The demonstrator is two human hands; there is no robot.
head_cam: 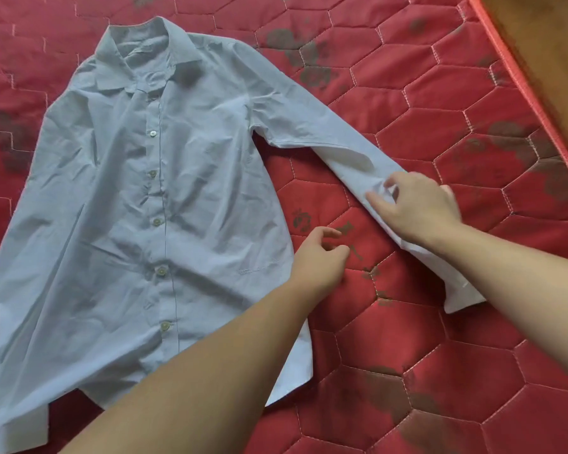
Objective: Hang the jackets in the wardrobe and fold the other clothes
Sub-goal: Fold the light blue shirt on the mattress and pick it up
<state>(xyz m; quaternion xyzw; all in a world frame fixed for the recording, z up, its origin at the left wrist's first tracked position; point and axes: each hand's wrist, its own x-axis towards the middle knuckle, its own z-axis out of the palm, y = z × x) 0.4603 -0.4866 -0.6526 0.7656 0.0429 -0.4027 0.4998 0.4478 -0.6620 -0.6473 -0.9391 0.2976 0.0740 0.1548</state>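
Head view
Shirt: a pale blue buttoned shirt point(151, 204) lies flat, front up, across the left and centre of the frame on a red quilted mattress point(440, 371), collar toward the upper left.
Sleeve: the shirt's far sleeve point(341, 149) stretches toward the lower right, its cuff point(463, 298) resting on the mattress.
Right hand: the right hand point(420, 211) lies on the sleeve at centre right, its fingers pinching a small fold of the cloth.
Left hand: the left hand point(318, 257) hovers beside the shirt's side seam at centre, fingers loosely curled and holding nothing.
Floor: a brown floor point(545, 44) shows at the upper right corner.
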